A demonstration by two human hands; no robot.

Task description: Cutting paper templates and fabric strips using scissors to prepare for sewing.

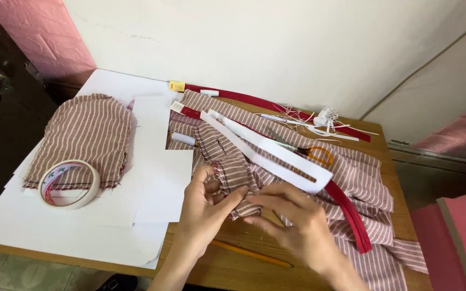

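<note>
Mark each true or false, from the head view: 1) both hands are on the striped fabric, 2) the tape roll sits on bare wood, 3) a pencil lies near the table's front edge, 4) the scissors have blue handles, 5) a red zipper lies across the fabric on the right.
1) True. The left hand and the right hand both pinch the striped fabric between them.
2) False. The tape roll rests on a stack of striped pieces lying on white paper.
3) True. The pencil lies on the wood just below the hands.
4) False. The scissors show an orange handle.
5) True. The red zipper runs across the fabric right of the hands.
</note>
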